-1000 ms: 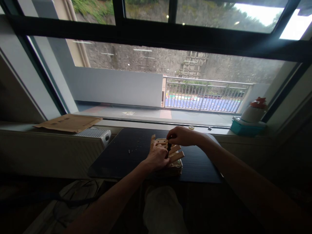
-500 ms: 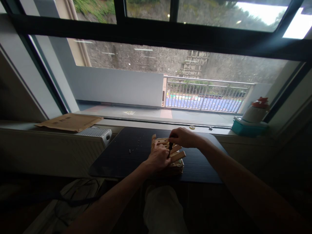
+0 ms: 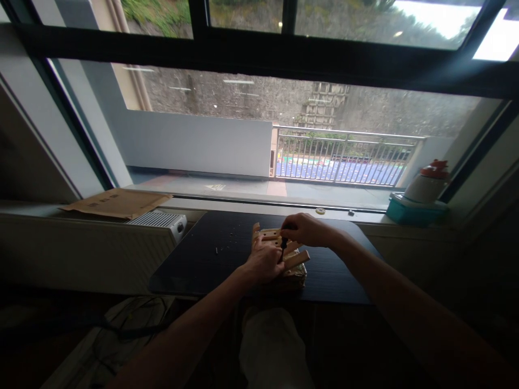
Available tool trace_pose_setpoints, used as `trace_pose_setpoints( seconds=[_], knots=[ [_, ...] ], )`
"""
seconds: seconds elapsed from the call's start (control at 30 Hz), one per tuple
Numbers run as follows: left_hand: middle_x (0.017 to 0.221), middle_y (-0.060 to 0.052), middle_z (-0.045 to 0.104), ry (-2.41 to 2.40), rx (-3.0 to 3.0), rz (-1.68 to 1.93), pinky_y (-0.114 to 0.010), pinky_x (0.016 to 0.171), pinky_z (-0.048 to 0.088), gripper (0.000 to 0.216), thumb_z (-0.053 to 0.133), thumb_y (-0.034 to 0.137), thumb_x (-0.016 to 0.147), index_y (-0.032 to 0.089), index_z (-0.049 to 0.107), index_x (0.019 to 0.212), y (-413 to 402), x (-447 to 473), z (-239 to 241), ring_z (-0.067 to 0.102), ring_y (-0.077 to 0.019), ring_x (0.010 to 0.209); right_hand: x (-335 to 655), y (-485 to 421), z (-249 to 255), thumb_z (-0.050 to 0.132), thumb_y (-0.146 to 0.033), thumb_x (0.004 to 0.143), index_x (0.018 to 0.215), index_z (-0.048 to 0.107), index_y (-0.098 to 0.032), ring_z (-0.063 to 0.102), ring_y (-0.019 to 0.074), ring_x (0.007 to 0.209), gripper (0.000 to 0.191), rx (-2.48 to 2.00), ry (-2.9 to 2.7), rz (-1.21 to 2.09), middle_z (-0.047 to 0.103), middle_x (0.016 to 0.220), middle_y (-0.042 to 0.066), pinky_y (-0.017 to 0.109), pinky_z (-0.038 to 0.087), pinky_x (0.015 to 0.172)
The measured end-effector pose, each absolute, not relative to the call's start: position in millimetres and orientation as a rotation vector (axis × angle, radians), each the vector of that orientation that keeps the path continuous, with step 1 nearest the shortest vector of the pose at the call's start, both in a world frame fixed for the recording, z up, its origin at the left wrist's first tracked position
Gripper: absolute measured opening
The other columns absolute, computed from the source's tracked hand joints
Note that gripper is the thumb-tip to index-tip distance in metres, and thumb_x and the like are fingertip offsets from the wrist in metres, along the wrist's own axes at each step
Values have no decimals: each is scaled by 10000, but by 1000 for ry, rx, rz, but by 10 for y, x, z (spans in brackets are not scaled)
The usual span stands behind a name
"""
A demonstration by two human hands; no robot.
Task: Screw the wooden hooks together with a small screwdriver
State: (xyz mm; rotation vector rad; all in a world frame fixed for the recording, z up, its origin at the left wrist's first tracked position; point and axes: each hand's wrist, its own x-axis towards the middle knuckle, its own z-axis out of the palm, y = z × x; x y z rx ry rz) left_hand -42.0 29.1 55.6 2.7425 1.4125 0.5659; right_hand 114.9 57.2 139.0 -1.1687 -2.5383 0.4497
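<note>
My right hand [image 3: 305, 229] is closed around the handle of a dark screwdriver [image 3: 283, 245], which points down at a light wooden piece with holes [image 3: 269, 234]. Wooden strips stick out from it, one of them a slanting slat [image 3: 297, 260] on the right. My left hand [image 3: 265, 260] grips the wooden piece from the left, close to the screwdriver's tip. The tip itself and the spot it touches are hidden by my left fingers. Beneath the wood lies a stack that looks like cardboard [image 3: 298, 280], on the dark table [image 3: 194, 273].
A small screw-like bit [image 3: 216, 250] and crumbs lie on the table's left. Beyond it are a radiator [image 3: 121, 246] with a brown envelope [image 3: 117, 203], and a sill holding a tape roll [image 3: 320, 211]. At right, a teal box [image 3: 413, 209] carries a bottle [image 3: 425, 186].
Hardly anything differs. Both hands keep their places on the screwdriver and the wooden piece; the view has shifted very slightly.
</note>
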Motion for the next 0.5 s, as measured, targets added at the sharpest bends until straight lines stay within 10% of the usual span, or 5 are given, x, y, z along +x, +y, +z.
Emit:
trace_pose_setpoints(
  seconds=[0.5],
  knots=[
    [573, -8, 603, 1371, 2816, 514, -564, 1022, 51, 373, 437, 384, 806, 152, 574, 548, 298, -433, 565, 570, -188, 709, 1178, 607, 1421, 567, -302, 737, 863, 670, -135, 487, 93, 567, 234, -1114, -2591, 515, 616, 670, 10, 211, 345, 514]
  ],
)
